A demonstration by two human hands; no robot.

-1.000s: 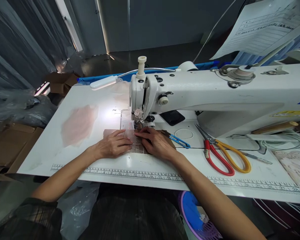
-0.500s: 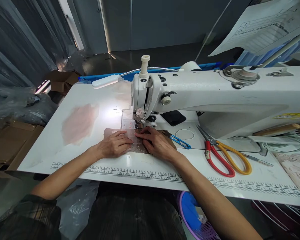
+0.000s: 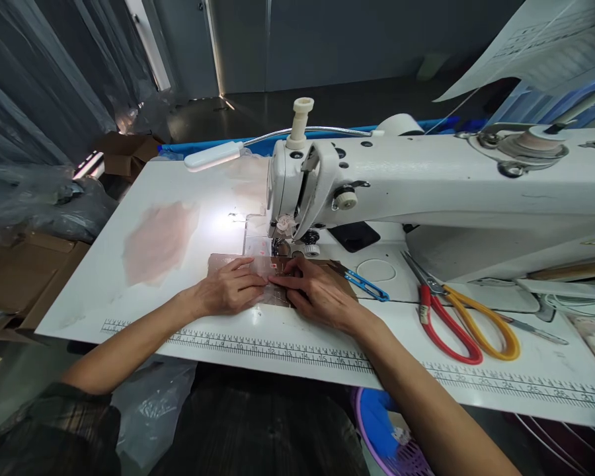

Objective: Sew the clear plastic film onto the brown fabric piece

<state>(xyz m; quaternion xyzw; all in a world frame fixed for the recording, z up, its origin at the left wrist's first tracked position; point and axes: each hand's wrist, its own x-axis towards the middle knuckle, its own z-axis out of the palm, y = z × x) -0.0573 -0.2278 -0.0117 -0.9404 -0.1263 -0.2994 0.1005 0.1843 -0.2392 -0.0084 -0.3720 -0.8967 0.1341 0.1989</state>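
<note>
Translucent pale strip [image 3: 262, 266], fabric by the look, sits under both hands' fingertips, over a brown sheet [image 3: 217, 263], right at the presser foot [image 3: 279, 249]. Left hand [image 3: 231, 289]: fingers close together, laid on strip and sheet; thumb out of sight. Right hand [image 3: 322, 291]: index stretched toward the left fingertips, others bent; can't tell if anything's pinched. Needle too small and dim to read. Sewing machine [image 3: 416, 175] looms above, right end cut off. Blue thread snips [image 3: 367, 285] just right of the right hand, dark tips hard to separate from the sheet. Scissors [image 3: 451, 335], red and yellow handles, further right. Black flat object [image 3: 355, 237] behind, partly covered by the machine arm. Sheer pink fabric [image 3: 158, 244] left on the white table [image 3: 92, 284]. Hanging paper [image 3: 540, 53], top right: cropped, text illegible.
</note>
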